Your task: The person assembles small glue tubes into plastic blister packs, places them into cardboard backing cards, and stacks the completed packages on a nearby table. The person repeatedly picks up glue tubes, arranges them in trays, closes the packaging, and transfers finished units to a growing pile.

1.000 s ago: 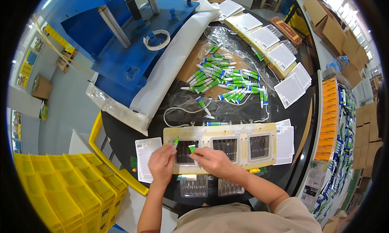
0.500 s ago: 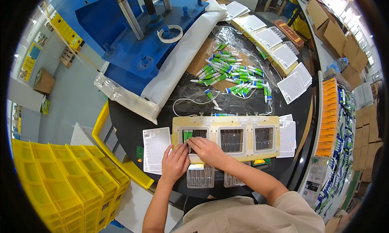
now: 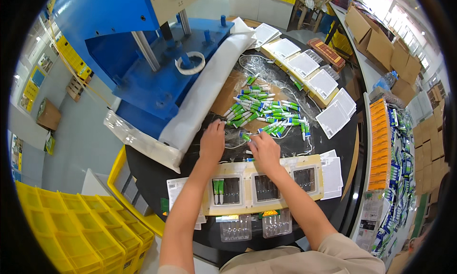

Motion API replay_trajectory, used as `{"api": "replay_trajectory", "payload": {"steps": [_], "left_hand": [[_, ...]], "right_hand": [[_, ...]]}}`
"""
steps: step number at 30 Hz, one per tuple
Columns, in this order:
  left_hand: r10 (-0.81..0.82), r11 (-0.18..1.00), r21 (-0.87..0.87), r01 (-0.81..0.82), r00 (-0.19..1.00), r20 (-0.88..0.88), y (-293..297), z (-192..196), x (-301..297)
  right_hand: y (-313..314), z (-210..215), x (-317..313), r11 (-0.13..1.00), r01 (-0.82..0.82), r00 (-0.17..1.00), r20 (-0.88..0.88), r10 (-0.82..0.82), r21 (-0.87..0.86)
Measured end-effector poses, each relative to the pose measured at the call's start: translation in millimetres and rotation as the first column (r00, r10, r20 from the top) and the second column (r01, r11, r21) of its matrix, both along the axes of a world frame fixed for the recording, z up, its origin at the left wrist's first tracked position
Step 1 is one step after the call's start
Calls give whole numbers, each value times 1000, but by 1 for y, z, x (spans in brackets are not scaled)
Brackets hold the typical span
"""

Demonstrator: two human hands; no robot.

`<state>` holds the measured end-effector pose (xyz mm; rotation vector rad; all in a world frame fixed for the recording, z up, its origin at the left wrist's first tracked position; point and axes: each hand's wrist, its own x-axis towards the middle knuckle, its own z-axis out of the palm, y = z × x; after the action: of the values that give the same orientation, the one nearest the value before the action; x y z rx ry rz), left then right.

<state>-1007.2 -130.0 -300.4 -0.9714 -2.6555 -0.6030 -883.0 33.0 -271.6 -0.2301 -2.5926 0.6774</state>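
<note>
My left hand (image 3: 212, 140) and my right hand (image 3: 264, 150) reach forward to the near edge of a heap of small green-and-white tubes (image 3: 266, 111) lying on clear plastic on the round black table (image 3: 147, 171). My right hand's fingers close on a green tube (image 3: 244, 137) at the heap's edge. My left hand's fingers press down among tubes; whether it holds one is hidden. Behind my wrists lies a cream tray (image 3: 247, 205) with three dark pockets. Two green tubes (image 3: 218, 191) sit in its left pocket.
A blue press machine (image 3: 152, 59) with a white padded sheet (image 3: 209, 88) stands at the back left. White cards and blister trays (image 3: 304, 64) line the table's far right. Yellow crates (image 3: 71, 226) stack at the lower left. Cardboard boxes (image 3: 376, 40) and orange stacks (image 3: 381, 145) sit right.
Both hands have left the tray's left pocket, where two tubes now lie, and moved forward to the tube heap. The view has tilted toward the pile.
</note>
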Motion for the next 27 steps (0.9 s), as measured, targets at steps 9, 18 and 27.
{"api": "replay_trajectory", "payload": {"steps": [9, 18, 27], "left_hand": [[-17, 994, 105, 11, 999, 52, -6, -3, -12], [162, 853, 472, -224, 972, 168, -95, 57, 152], [87, 881, 457, -124, 991, 100, -91, 59, 230]], "right_hand": [[-55, 14, 113, 791, -586, 800, -32, 600, 174], [-91, -8, 103, 860, -502, 864, 91, 495, 90], [28, -8, -44, 959, -167, 968, -145, 203, 228]]}}
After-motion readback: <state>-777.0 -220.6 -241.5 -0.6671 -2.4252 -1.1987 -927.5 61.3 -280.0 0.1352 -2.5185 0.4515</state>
